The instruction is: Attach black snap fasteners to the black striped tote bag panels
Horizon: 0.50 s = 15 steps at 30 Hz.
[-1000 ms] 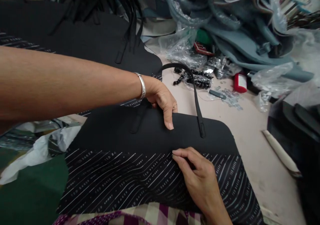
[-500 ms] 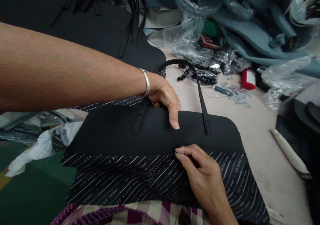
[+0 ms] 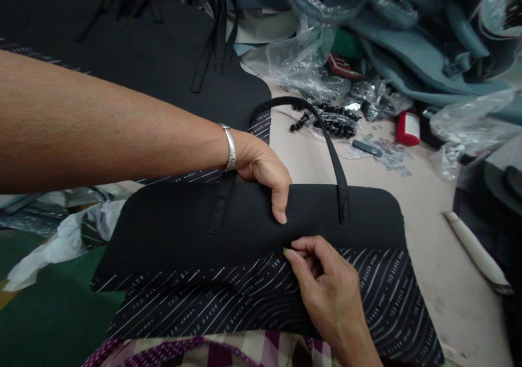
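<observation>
A black tote bag [image 3: 253,204] with a smooth upper panel lies across my lap, its strap handle [image 3: 328,138] arching up behind. Below the panel hangs black lining fabric [image 3: 196,302] printed with slanted white lines and lettering. My left hand [image 3: 269,176] grips the bag's top edge between the handle ends, thumb on the front and fingers hidden behind. Just under it, my right hand [image 3: 326,285] has thumb and forefinger brought together where panel and lining meet. What that pinch holds, if anything, is too small to make out.
More black bag pieces with straps [image 3: 163,73] cover the left of the table. Beyond are black beaded bundles [image 3: 338,119], small clear discs [image 3: 391,157], a dark slim tool [image 3: 366,148], a red container [image 3: 408,128] and plastic wrap [image 3: 302,57]. A pale roll [image 3: 477,250] lies right.
The bag's left end has dropped and its upper panel has tilted. My left hand has shifted slightly left and down with it, baring faint marks beside the thumb. My right hand stays near the seam.
</observation>
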Each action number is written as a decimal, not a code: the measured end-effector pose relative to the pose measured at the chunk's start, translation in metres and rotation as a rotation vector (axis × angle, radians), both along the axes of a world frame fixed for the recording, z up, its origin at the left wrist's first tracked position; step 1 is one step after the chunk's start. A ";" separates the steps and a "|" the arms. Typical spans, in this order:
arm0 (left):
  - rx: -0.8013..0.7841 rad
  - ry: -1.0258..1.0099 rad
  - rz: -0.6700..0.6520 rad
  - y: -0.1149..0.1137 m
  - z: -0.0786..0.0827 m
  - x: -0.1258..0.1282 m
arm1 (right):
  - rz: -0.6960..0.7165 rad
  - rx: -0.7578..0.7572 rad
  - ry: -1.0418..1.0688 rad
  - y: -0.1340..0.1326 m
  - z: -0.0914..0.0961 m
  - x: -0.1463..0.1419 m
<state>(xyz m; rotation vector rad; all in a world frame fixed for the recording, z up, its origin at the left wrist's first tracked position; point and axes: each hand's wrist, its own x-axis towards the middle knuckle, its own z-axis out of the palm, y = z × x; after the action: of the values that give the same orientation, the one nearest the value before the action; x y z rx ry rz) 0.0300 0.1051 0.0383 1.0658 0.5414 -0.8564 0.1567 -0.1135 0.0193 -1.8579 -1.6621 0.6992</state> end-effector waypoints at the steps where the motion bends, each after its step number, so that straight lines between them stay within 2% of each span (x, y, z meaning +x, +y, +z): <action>1: -0.006 -0.007 -0.004 0.000 0.000 -0.001 | 0.007 0.001 -0.013 0.000 -0.001 0.000; 6: -0.010 -0.051 -0.025 -0.003 -0.005 -0.003 | 0.001 0.074 -0.113 0.002 -0.004 -0.001; 10: 0.093 -0.075 -0.074 -0.004 -0.005 -0.002 | -0.073 0.093 -0.150 0.005 -0.006 -0.007; 13: 0.219 -0.117 -0.083 -0.004 0.010 0.003 | -0.072 0.049 -0.031 0.004 -0.005 -0.006; 15: 0.455 -0.245 -0.056 -0.005 0.029 0.008 | -0.087 0.091 0.064 0.005 0.001 0.002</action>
<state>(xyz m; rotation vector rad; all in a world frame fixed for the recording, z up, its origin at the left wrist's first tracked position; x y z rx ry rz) 0.0381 0.0996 0.0675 1.5840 0.5117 -0.6498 0.1585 -0.1086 0.0199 -1.8136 -1.5373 0.6302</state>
